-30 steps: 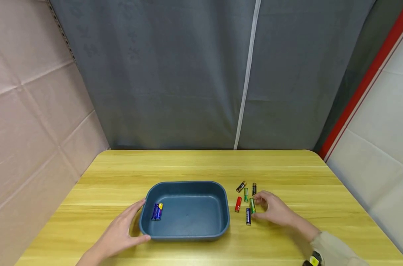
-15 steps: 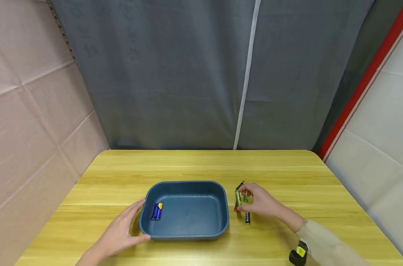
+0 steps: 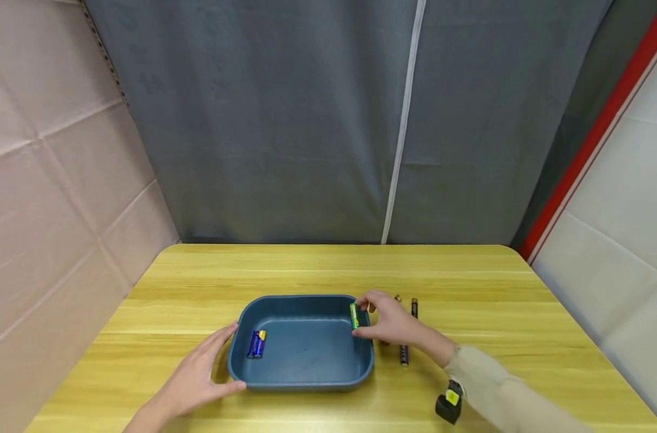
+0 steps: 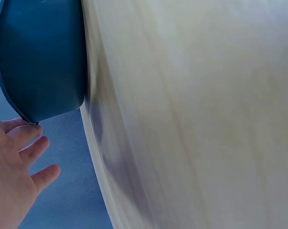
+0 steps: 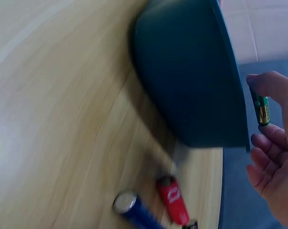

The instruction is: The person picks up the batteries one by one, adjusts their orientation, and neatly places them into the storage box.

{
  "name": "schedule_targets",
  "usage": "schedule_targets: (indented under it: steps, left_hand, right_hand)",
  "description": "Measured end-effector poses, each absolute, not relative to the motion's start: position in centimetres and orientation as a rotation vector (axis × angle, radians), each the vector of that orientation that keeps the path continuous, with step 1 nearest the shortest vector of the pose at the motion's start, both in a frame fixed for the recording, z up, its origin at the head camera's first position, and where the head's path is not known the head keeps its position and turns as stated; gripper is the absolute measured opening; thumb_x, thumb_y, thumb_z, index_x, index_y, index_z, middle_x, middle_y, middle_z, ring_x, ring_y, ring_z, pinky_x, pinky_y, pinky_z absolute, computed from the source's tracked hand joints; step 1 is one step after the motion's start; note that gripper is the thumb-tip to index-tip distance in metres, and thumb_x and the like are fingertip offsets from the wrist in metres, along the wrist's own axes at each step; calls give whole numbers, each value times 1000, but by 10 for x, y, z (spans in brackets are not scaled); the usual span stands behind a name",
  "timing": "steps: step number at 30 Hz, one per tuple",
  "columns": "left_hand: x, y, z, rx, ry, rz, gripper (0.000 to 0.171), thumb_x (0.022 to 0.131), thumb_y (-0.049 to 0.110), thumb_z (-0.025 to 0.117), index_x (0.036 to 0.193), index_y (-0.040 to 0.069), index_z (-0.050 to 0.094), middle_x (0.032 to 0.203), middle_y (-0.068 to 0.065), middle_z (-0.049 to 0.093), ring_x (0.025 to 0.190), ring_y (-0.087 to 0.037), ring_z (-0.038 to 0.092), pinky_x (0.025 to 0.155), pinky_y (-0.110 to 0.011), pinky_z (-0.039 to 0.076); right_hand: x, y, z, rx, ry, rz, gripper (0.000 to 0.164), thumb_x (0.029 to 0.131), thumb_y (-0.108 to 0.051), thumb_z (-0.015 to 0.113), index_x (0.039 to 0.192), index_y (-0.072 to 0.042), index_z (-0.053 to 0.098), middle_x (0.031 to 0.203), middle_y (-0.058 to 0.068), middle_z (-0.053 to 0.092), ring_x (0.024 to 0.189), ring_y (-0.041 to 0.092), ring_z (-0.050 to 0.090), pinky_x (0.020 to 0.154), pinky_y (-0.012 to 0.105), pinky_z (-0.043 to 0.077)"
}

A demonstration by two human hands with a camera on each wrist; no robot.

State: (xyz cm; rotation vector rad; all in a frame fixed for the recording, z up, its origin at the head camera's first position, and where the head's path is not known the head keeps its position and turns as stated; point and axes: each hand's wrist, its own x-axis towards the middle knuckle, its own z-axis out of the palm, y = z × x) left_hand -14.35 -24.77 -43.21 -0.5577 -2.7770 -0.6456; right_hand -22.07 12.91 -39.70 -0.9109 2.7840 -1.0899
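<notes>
My right hand (image 3: 390, 320) pinches a green battery (image 3: 354, 316) between thumb and fingers, over the right rim of a dark blue plastic tub (image 3: 301, 385). The right wrist view shows this battery (image 5: 261, 107) held by its ends, beside the tub's edge. My left hand (image 3: 195, 374) is spread at the tub's left side, its thumb and fingertips touching the rim; in the left wrist view the fingers (image 4: 35, 150) are loosely extended. Two blue batteries (image 3: 256, 344) lie side by side in the tub's left part.
Right of the tub, a dark blue battery (image 3: 404, 355) and a black one (image 3: 414, 307) lie on the wooden table (image 3: 469, 276). The right hand partly covers others. A red battery (image 5: 173, 200) shows in the right wrist view. A grey curtain (image 3: 285, 132) hangs behind.
My right hand has picked up the green battery from the loose batteries and carried it left to the tub's right rim. The left hand and tub have stayed in place.
</notes>
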Motion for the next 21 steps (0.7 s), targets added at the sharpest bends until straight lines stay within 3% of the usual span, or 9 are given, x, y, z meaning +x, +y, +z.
schedule_targets:
  steps: [10, 21]
  left_hand:
    - [-142, -247, -431, -547, -2786, -655, 99, 61, 59, 73, 140, 11, 35, 137, -15, 41, 120, -38, 42, 89, -62, 39]
    - [-142, -249, -430, -553, -2791, -645, 100, 62, 59, 73, 140, 10, 34, 138, -15, 40, 120, -38, 42, 89, -63, 38]
  right_hand:
    - [-224, 90, -388, -1011, 2760, -1113, 49, 68, -29, 77, 107, -6, 58, 96, 7, 57, 88, 21, 52, 74, 31, 48]
    - [-225, 50, -391, -1025, 2733, -1109, 48, 68, -31, 77, 105, -5, 59, 93, 6, 55, 84, 21, 52, 69, 21, 45]
